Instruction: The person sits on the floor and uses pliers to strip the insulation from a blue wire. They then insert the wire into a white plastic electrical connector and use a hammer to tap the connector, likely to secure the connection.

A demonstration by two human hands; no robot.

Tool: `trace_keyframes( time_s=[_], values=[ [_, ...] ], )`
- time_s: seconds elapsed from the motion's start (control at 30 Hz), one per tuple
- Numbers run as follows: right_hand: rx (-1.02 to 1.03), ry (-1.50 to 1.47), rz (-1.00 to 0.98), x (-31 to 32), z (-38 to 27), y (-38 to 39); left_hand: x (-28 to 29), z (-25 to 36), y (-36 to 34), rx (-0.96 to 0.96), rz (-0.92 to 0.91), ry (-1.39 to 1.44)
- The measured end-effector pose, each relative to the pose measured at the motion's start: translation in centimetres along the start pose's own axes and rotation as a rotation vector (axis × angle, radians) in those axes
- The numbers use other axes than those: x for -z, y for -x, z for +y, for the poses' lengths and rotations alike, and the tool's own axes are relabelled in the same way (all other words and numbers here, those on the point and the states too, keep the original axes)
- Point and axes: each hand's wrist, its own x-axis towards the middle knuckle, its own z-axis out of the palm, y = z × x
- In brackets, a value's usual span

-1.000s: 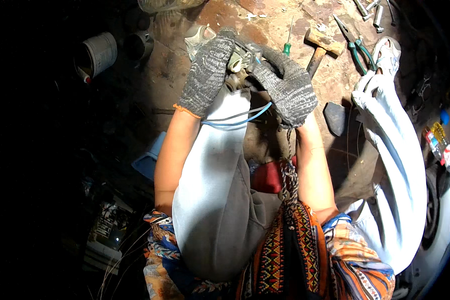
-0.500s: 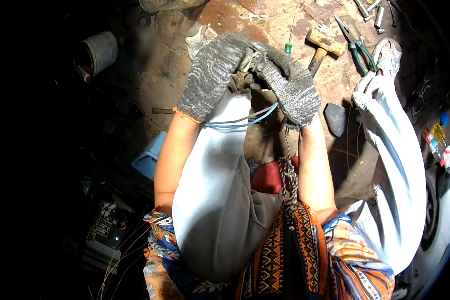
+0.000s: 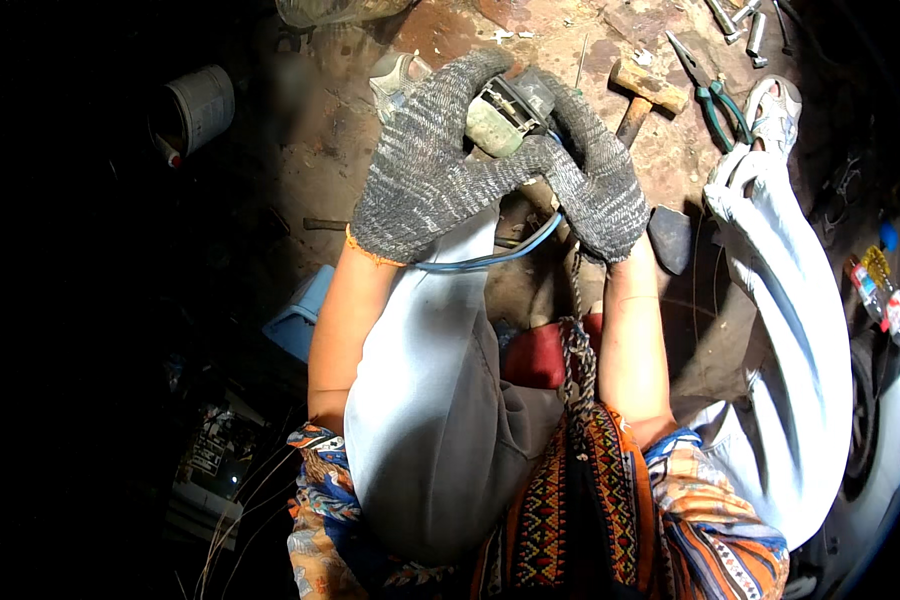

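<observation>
Both my hands wear grey knitted gloves. Between them is a small grey-green housing (image 3: pixel 492 132) with a dark slotted frame, its kind unclear. My left hand (image 3: pixel 410 170) grips its left side, with the thumb stretched below it. My right hand (image 3: pixel 602 175) wraps its right side, fingers over the dark grey end. A blue cable (image 3: pixel 515 250) hangs from beneath my right hand and curves left below my left wrist. The underside of the housing is hidden by my gloves.
On the stained floor beyond lie a wooden-headed mallet (image 3: pixel 650 88), green-handled pliers (image 3: pixel 712 100) and several metal bolts (image 3: pixel 756 40). A dark stone-like piece (image 3: pixel 670 240) is right of my wrist. At left are a grey bucket (image 3: pixel 205 105) and a light blue container (image 3: pixel 305 315).
The housing has turned and come into fuller view, its slotted frame now showing. My left fingers have spread and the thumb now reaches across under it. The mallet and pliers have not moved.
</observation>
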Motion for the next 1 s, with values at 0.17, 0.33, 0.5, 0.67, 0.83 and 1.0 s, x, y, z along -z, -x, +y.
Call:
trace_keyframes(
  time_s=[0.17,0.33,0.5,0.67,0.83,1.0],
  values=[
    [0.020,-0.026,-0.001,-0.1,0.8,-0.1,-0.1,-0.4,0.1,-0.008,0.036,0.027],
    [-0.009,-0.105,0.024,-0.3,0.4,-0.1,0.1,-0.2,-0.2,-0.100,0.020,-0.069],
    [-0.056,-0.502,-0.012,-0.4,0.1,-0.3,0.2,-0.3,-0.1,-0.103,0.047,-0.061],
    [-0.065,-0.508,0.063,-0.6,-0.5,-0.5,-0.4,0.0,-0.4,-0.049,0.138,0.045],
    [-0.053,-0.631,0.118,-1.1,-0.6,-0.4,-0.2,0.1,-0.2,-0.029,0.095,0.096],
    [-0.111,-0.655,0.075,-1.0,-0.5,-0.5,0.2,0.5,-0.2,-0.065,0.107,0.098]
  ],
)
